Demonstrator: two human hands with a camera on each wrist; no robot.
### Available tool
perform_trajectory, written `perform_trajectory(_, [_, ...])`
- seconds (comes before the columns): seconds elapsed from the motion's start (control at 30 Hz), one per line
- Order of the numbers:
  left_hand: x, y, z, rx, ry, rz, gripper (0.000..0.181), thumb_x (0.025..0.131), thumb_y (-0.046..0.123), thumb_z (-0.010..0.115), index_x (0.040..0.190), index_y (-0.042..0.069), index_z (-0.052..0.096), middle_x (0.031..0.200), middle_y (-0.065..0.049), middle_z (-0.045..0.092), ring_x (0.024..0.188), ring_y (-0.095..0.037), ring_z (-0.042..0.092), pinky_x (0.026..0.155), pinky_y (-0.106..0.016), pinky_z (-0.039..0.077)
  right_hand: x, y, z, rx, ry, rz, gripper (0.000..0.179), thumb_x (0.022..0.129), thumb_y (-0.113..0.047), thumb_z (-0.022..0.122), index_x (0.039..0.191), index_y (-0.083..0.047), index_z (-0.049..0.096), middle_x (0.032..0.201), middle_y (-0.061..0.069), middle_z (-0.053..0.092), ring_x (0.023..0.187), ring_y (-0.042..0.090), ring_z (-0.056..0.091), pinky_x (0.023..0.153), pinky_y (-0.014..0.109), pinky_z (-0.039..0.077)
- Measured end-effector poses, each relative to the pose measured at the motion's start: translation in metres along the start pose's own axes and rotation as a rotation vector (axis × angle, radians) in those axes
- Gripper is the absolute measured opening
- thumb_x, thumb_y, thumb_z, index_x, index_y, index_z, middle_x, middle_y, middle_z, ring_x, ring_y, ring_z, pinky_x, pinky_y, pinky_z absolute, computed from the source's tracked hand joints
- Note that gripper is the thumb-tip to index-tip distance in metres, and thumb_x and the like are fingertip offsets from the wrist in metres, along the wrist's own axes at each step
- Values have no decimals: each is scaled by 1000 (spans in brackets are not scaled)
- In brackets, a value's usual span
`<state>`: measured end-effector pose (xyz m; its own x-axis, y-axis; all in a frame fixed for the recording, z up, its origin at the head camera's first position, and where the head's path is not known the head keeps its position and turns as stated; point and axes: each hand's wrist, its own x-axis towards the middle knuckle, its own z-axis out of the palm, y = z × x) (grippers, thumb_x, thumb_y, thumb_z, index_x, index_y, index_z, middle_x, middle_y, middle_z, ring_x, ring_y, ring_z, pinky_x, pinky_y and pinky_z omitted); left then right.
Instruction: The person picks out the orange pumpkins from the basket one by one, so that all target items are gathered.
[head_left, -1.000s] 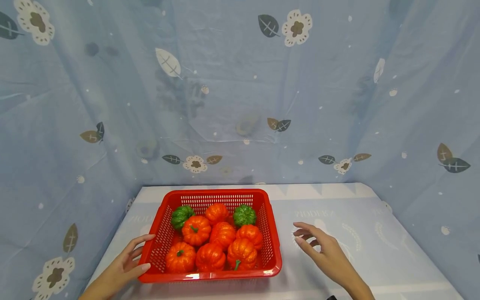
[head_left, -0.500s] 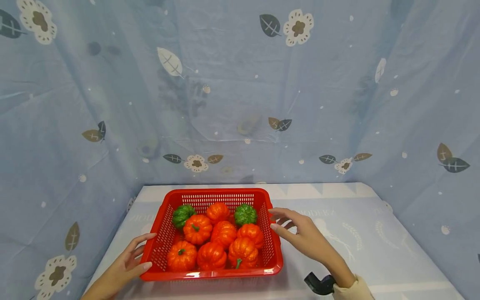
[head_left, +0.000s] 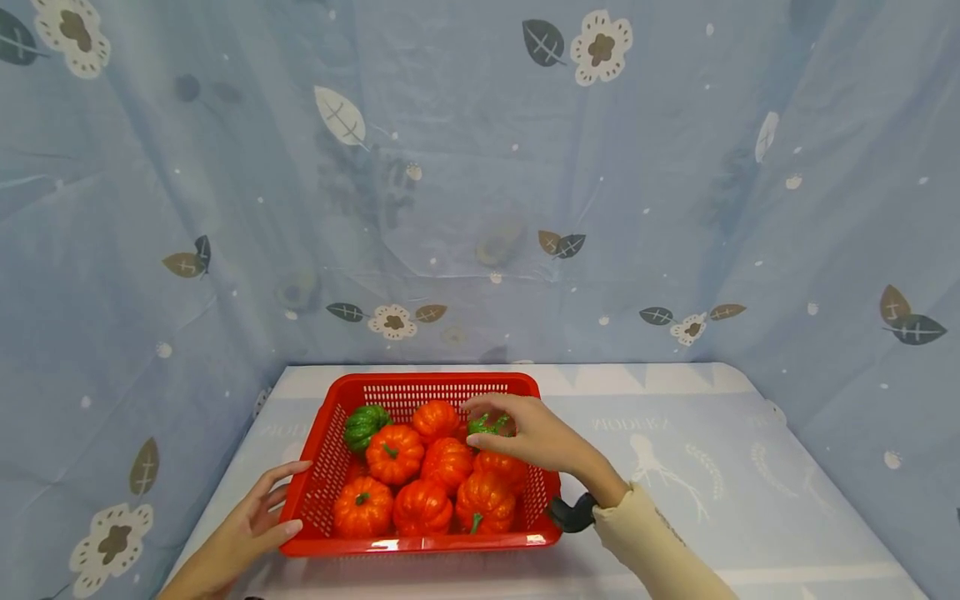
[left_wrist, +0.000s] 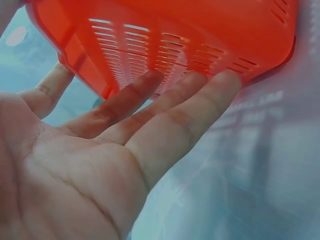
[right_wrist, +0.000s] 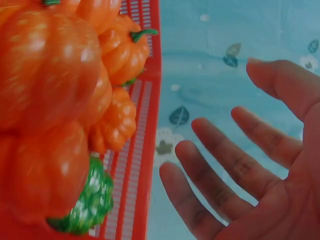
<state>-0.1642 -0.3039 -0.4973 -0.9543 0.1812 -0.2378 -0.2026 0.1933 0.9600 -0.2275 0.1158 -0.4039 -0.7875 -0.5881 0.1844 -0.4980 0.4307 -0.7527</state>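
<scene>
A red plastic basket (head_left: 420, 546) with slotted walls holds several orange pumpkins (head_left: 394, 454) and two small green ones. My left hand (head_left: 247, 517) rests at its left side, its fingers loosely extended. In the left wrist view the fingertips (left_wrist: 226, 82) lie against the slotted wall, below the rim. Reaching in over the right rim, my right hand (head_left: 543, 433) has thumb and fingers spread around the green pumpkin (head_left: 489, 425) at the back right. The right wrist view shows that palm with its fingers (right_wrist: 212, 182) parted and nothing between them. Another green pumpkin (head_left: 366, 427) sits at the back left.
The basket stands on a table with a pale patterned cover (head_left: 675, 467). Blue printed curtain (head_left: 480, 192) hangs behind and at both sides. A black strap piece (head_left: 573, 514) sticks out from the right wrist, beside the cream sleeve (head_left: 648, 533).
My right hand has moved left from beside the basket, across its right rim, to the green pumpkin at the back right. The left hand has stayed at the basket's left side.
</scene>
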Motion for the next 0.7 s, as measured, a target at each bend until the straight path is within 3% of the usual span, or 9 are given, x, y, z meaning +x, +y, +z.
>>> perform_trajectory(0.2, [0, 0, -1, -18, -3, 16, 76, 96, 14, 72, 155, 16, 25, 159, -27, 26, 134, -45, 46, 88, -48, 59, 34, -6, 16, -32, -118, -56, 51, 90, -41, 80, 137, -32, 62, 127, -18, 64, 107, 12, 61, 88, 41, 56])
perform_trajectory(0.4, [0, 0, 0, -15, -3, 14, 76, 96, 14, 72, 155, 16, 24, 160, -25, 23, 137, -48, 41, 89, -49, 58, 60, -4, 37, -105, -181, -130, 57, 90, -35, 81, 141, -24, 60, 138, -9, 61, 123, 18, 58, 101, 38, 50])
perform_trajectory(0.53, [0, -1, 0, -13, 1, 16, 75, 96, 14, 71, 155, 16, 24, 160, -25, 24, 137, -48, 41, 88, -49, 58, 74, -6, 50, -142, -216, -138, 58, 90, -28, 82, 143, -20, 59, 144, -8, 57, 130, 16, 54, 107, 33, 46])
perform_trajectory(0.7, [1, -4, 0, 1, 9, 35, 74, 96, 14, 71, 154, 16, 25, 159, -26, 26, 136, -47, 43, 88, -47, 59, 87, -7, 66, -192, -254, -132, 62, 88, -29, 84, 144, -19, 58, 145, -8, 56, 127, 14, 54, 107, 29, 43])
